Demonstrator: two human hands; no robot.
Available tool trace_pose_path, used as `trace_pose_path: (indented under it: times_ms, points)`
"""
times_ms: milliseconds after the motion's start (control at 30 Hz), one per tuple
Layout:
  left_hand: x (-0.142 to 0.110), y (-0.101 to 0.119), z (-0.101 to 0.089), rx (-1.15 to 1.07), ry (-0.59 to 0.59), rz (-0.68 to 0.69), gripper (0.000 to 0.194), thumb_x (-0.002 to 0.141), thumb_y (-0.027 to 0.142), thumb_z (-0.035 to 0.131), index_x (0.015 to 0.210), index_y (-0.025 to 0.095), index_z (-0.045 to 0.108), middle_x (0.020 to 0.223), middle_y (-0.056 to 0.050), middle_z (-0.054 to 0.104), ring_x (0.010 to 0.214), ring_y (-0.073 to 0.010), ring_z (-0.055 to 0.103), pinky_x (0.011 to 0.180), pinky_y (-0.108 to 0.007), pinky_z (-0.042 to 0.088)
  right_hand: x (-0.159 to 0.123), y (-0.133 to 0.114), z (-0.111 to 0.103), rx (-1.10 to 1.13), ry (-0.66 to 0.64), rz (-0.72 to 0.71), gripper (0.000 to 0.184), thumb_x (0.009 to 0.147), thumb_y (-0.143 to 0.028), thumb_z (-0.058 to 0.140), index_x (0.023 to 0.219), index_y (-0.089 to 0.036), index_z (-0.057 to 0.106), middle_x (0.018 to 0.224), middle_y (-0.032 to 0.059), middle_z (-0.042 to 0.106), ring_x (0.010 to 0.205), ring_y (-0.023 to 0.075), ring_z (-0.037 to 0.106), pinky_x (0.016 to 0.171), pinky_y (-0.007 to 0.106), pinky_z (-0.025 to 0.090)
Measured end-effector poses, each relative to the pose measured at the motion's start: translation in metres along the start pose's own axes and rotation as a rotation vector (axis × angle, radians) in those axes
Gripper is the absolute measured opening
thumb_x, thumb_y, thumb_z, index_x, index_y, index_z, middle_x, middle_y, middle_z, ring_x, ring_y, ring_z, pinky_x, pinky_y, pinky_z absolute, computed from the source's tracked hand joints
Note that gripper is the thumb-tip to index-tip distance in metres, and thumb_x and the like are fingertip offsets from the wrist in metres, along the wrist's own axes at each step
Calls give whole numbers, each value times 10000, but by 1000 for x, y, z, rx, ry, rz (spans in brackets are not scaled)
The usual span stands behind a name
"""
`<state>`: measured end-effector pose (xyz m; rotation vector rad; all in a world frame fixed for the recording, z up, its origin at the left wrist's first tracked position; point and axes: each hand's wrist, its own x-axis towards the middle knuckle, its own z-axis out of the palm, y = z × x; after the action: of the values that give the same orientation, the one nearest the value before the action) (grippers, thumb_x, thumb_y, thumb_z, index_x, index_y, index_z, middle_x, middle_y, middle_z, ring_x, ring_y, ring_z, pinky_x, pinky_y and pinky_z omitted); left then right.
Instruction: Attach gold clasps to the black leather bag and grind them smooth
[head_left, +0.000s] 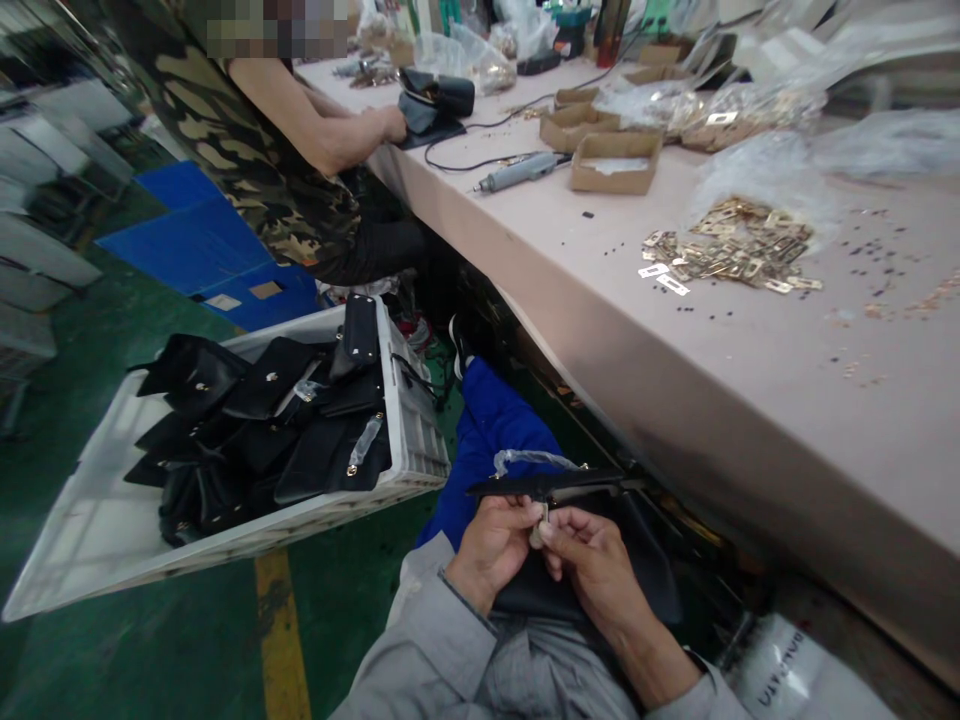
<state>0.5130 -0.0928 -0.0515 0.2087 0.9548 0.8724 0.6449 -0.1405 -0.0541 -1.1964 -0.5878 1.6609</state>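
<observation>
A black handbag (630, 545) lies across my lap, its flap edge raised toward the table and a plastic-wrapped handle (532, 458) along the top. Both my hands meet over it. My left hand (491, 545) pinches a small pale metal piece (537, 530) between thumb and fingers. From the other side, the fingertips of my right hand (592, 555) close on the same piece. Fingers cover much of it, so its exact kind is unclear.
A white crate (420, 440) of black bags stands at my left. On the table (750, 400) lie gold metal plates (742, 245), a grey electric screwdriver (517, 172), cardboard boxes (615, 165) and plastic bags. Another person (300, 130) handles a black bag (431, 105) at the far end.
</observation>
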Motion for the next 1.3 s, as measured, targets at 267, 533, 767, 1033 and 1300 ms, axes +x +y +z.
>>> trace_pose_path:
  times_ms: [267,533,767,1033,1300]
  points:
    - [-5,-10,8,210,153,113,382,516,287,962,665,127,648,546,-5,622,471,-124,560,501,-263,421,-3,-12,0,-608,81,-133,198,874,-315,640,728,-183,652,646,36,629,587,165,552,579,278,413]
    - [-2,-7,16,420,219,207,299,568,295,919,633,135,675,496,5,595,445,-102,492,480,-248,340,-5,-16,-7,-724,95,-116,237,938,-360,597,800,-185,676,699,59,678,591,186,589,569,290,417]
    - [0,4,18,395,210,158,222,543,240,792,471,141,606,425,17,499,401,-72,389,438,-242,248,-9,-30,-5,-1121,-9,-670,291,909,-156,647,1186,-227,703,1139,118,672,972,255,658,828,358,531]
    - [20,20,11,281,283,-58,223,544,108,662,505,195,460,441,88,355,368,-39,270,406,-198,225,18,-42,2,-1592,-244,-912,329,889,17,518,1114,-156,685,1026,102,650,894,235,612,772,339,503]
    - [7,23,8,496,376,244,100,750,217,703,673,171,659,671,-37,633,590,-154,553,590,-278,449,55,-46,4,-1554,-144,-827,141,972,-103,491,965,-160,619,915,85,632,746,196,585,655,301,391]
